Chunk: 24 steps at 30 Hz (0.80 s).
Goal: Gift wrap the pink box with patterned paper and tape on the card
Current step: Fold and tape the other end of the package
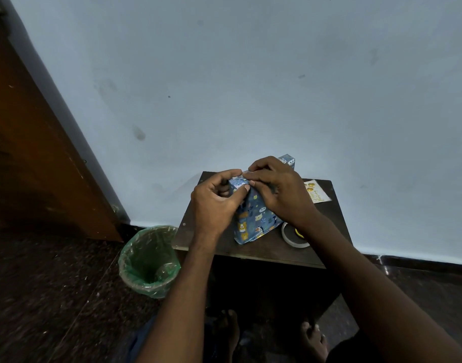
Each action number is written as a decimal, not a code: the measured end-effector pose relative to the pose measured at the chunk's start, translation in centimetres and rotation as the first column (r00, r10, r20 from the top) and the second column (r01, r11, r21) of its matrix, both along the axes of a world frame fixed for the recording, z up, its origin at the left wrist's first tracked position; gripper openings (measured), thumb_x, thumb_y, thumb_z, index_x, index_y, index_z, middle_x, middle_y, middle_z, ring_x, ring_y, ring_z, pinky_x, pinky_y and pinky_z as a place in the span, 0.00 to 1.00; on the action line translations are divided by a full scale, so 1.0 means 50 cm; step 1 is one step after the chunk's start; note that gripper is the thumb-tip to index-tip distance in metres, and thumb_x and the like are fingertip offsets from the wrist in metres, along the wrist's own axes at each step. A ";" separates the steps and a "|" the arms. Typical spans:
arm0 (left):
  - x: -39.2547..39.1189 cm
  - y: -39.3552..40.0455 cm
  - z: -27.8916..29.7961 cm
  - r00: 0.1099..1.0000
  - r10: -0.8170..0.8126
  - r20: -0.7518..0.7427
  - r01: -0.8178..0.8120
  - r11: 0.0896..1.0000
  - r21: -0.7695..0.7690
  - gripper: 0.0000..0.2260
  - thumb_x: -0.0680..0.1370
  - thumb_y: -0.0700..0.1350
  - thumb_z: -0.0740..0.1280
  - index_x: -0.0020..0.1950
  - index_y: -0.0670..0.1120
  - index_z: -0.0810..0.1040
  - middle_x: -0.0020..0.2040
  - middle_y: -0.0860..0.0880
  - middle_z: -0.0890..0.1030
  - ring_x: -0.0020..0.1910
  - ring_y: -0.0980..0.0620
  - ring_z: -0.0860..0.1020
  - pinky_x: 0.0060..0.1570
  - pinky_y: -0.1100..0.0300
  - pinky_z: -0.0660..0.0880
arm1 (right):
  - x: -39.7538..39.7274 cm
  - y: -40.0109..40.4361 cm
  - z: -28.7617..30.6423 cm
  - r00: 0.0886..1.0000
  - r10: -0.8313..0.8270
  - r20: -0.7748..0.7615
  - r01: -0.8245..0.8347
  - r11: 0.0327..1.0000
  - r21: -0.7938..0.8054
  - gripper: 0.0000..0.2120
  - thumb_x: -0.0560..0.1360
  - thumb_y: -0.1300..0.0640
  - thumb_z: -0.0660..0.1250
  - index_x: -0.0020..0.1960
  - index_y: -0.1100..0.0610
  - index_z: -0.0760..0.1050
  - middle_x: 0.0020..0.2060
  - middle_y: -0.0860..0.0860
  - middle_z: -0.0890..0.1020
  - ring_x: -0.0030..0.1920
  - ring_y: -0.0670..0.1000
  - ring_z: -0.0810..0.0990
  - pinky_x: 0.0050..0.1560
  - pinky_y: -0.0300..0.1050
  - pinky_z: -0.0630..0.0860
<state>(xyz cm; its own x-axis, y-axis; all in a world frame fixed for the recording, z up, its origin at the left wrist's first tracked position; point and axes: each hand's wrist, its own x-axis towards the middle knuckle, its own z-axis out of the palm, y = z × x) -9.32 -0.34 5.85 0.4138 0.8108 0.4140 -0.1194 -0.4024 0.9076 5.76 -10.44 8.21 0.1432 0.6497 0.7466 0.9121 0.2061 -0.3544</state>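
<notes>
Both the left hand [214, 203] and right hand [277, 189] pinch the patterned paper [253, 218] fold at the box top with curled fingers; if either pinch slackens, I think the fold springs open; the card [316, 191] waits near the desk's [263, 247] far right corner

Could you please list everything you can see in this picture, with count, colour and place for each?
Wrapped box: one, blue paper with animal prints, middle of the table, under both hands.
Card: one, white with gold print, far right part of the table, apart from the box.
Tape roll: one, clear, on the table right of the box, partly behind the right forearm.
Table: one, dark brown, against the wall.
Bin: one, green with a clear liner, on the floor left of the table.
Door: one, brown wood, far left.
Wall: one, pale blue, behind the table.
Feet: two, bare, on the dark floor below the table.
Left hand: one, pinching the paper at the box's top edge.
Right hand: one, pinching the same fold.
</notes>
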 end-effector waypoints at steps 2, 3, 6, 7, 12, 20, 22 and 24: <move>-0.001 -0.003 0.003 1.000 -0.001 0.010 0.001 1.000 -0.007 0.18 0.73 0.37 0.81 0.62 0.44 0.87 0.51 0.51 0.89 0.49 0.55 0.88 0.52 0.57 0.85 | 0.003 0.000 -0.006 0.999 -0.032 0.019 0.033 0.999 -0.041 0.12 0.78 0.64 0.72 0.60 0.56 0.86 0.57 0.51 0.81 0.57 0.51 0.81 0.54 0.49 0.78; -0.001 -0.002 0.004 1.000 -0.005 0.012 0.005 1.000 -0.005 0.20 0.73 0.37 0.81 0.64 0.44 0.86 0.52 0.50 0.89 0.49 0.56 0.88 0.52 0.60 0.84 | 0.002 0.000 -0.008 0.999 -0.051 0.015 0.052 0.997 -0.059 0.14 0.77 0.65 0.72 0.60 0.55 0.86 0.58 0.51 0.81 0.58 0.51 0.80 0.55 0.52 0.78; 0.000 0.001 0.001 1.000 -0.014 0.010 0.014 1.000 0.012 0.25 0.72 0.38 0.82 0.68 0.48 0.84 0.51 0.49 0.88 0.47 0.55 0.86 0.53 0.59 0.83 | -0.008 -0.010 -0.021 0.983 -0.183 0.030 0.184 0.983 -0.015 0.19 0.72 0.64 0.76 0.62 0.52 0.85 0.63 0.53 0.78 0.64 0.55 0.76 0.60 0.56 0.75; 0.001 0.000 0.000 1.000 -0.014 0.009 0.014 1.000 0.026 0.27 0.72 0.39 0.83 0.69 0.49 0.83 0.51 0.49 0.88 0.46 0.55 0.85 0.53 0.58 0.83 | -0.013 -0.016 -0.025 0.964 -0.264 0.018 0.263 0.965 0.019 0.22 0.70 0.62 0.77 0.63 0.52 0.84 0.64 0.54 0.77 0.65 0.55 0.75 0.61 0.55 0.74; 0.009 -0.010 -0.004 0.999 0.020 0.030 -0.021 0.998 0.056 0.27 0.72 0.38 0.81 0.67 0.55 0.80 0.51 0.49 0.87 0.50 0.52 0.86 0.55 0.51 0.83 | -0.010 -0.032 -0.038 0.876 -0.351 -0.331 0.372 0.928 0.000 0.29 0.67 0.63 0.80 0.65 0.55 0.76 0.60 0.51 0.74 0.59 0.50 0.76 0.55 0.45 0.77; 0.030 -0.027 -0.002 0.994 0.104 -0.030 -0.090 0.947 0.310 0.20 0.76 0.40 0.73 0.68 0.50 0.80 0.59 0.55 0.82 0.57 0.56 0.82 0.56 0.54 0.81 | 0.073 -0.064 -0.068 0.798 -0.522 -0.301 0.389 0.828 -0.404 0.16 0.71 0.69 0.66 0.37 0.48 0.77 0.40 0.45 0.83 0.45 0.50 0.82 0.45 0.50 0.78; 0.042 -0.028 -0.006 0.988 0.141 -0.062 -0.108 0.921 0.375 0.19 0.75 0.44 0.71 0.66 0.51 0.82 0.60 0.57 0.81 0.61 0.55 0.81 0.57 0.44 0.81 | 0.085 -0.074 -0.083 0.796 -0.572 -0.196 0.378 0.724 -0.577 0.14 0.71 0.65 0.68 0.34 0.47 0.78 0.38 0.45 0.84 0.44 0.51 0.83 0.43 0.47 0.78; 0.056 -0.036 -0.007 0.977 0.198 -0.085 -0.145 0.896 0.420 0.17 0.76 0.47 0.73 0.65 0.51 0.83 0.60 0.55 0.82 0.60 0.56 0.80 0.60 0.42 0.78 | 0.085 -0.078 -0.092 0.805 -0.575 -0.143 0.348 0.654 -0.672 0.12 0.71 0.63 0.69 0.34 0.48 0.79 0.38 0.45 0.84 0.45 0.51 0.84 0.42 0.45 0.77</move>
